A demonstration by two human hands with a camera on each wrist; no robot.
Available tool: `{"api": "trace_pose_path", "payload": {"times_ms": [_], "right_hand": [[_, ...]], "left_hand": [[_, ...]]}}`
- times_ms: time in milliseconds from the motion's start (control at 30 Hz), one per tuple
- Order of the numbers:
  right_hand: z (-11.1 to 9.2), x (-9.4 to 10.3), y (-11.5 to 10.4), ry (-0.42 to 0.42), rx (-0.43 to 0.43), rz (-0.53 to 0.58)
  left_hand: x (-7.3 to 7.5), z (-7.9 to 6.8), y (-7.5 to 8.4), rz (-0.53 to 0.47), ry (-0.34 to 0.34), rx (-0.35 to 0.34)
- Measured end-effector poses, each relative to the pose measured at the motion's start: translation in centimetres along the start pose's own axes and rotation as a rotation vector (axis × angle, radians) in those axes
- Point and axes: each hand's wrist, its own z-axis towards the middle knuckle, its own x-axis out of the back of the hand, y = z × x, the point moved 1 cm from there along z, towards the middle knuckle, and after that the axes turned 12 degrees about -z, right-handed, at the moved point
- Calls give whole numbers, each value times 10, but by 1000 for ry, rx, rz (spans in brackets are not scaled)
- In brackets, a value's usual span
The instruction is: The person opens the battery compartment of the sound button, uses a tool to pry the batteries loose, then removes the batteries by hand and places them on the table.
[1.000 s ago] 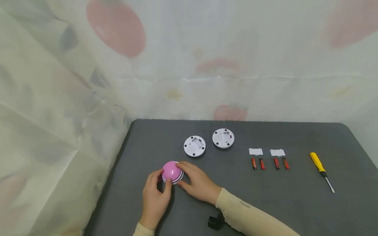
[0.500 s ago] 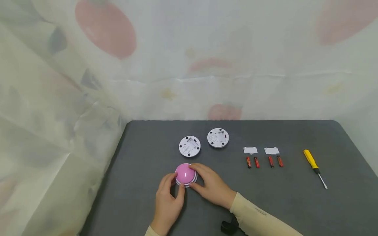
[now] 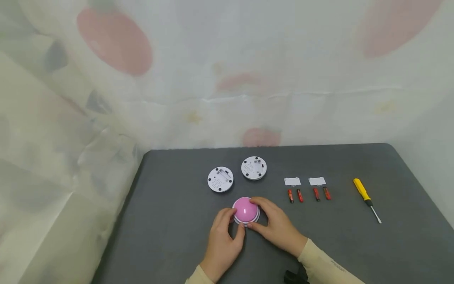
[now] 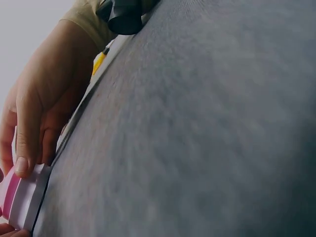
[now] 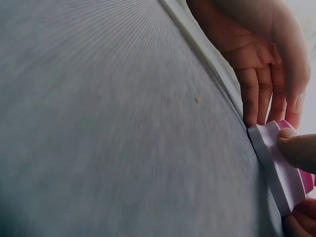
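Note:
A round push button (image 3: 245, 210) with a pink dome and a stepped white base stands dome up on the dark grey table (image 3: 170, 232). My left hand (image 3: 224, 241) grips its left side, thumb at the near rim. On the opposite side my right hand (image 3: 280, 229) holds it between thumb and fingers. Both wrist views show the white base (image 5: 276, 163) low against the table surface, with fingertips along its edge. Just beyond the button lie two white discs, a left one (image 3: 220, 179) and a right one (image 3: 253, 168), undersides up with their battery slots uncovered.
To the right are two white battery covers, one (image 3: 292, 181) left of the other (image 3: 317, 181). Several red batteries (image 3: 300, 195) lie in front of them. A yellow-handled screwdriver (image 3: 362, 190) is farther right. Printed curtain (image 3: 198, 79) hangs behind the table and along its left side.
Both hands have slid the button rightward across the table, from left of the nearer disc to below the gap between the discs. The head view has also shifted slightly.

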Motion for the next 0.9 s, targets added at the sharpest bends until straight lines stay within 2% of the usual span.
{"api": "trace_pose_path", "payload": {"times_ms": [433,700,900], "right_hand": [[-18,13,20,81,-43,-36],[-21,14,25,90,-42,-30],[-20,17,27,98,-45,-17]], "left_hand": [[-28,7,8,-41,-83,15],[-32,13,2,-63,-84,-38],[-34,19,-6,-75,-144,-65]]}}
